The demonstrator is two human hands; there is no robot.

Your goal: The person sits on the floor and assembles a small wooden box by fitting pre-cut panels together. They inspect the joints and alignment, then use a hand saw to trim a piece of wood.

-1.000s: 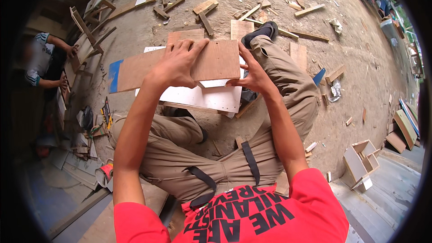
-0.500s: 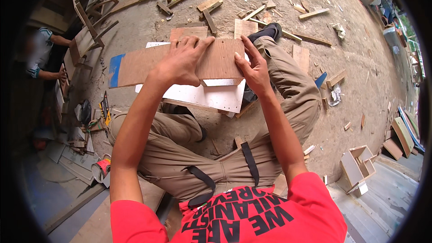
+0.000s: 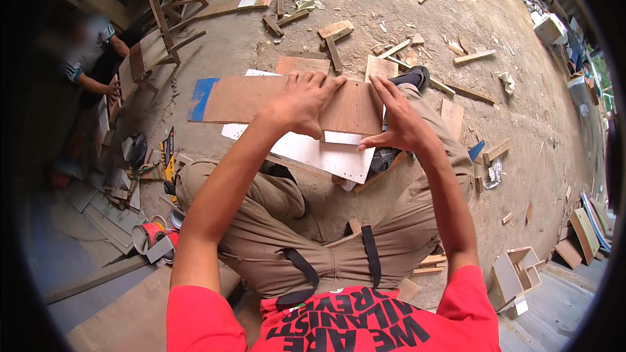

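A long brown plywood board (image 3: 241, 99) with a blue-painted left end lies across a smaller white-faced piece (image 3: 342, 137), above a white panel with small holes (image 3: 300, 151). My left hand (image 3: 300, 105) grips the board's middle, fingers over the far edge and thumb at the near edge. At the board's right end is my right hand (image 3: 405, 120). Its fingers reach along the end to the far corner, while the thumb is spread low beside the white-faced piece. The underside of the board is hidden.
Wood offcuts (image 3: 336, 29) litter the dirt floor ahead. A handsaw (image 3: 169, 160) and a red paint can (image 3: 149, 233) are at left, a small wooden box (image 3: 515, 277) at lower right. Another person (image 3: 94, 58) handles wooden furniture at far left.
My right thumb has dropped from the board's end face to beside the white-faced piece, opening wider from the fingers. The left hand keeps its grip. The whole view has shifted.
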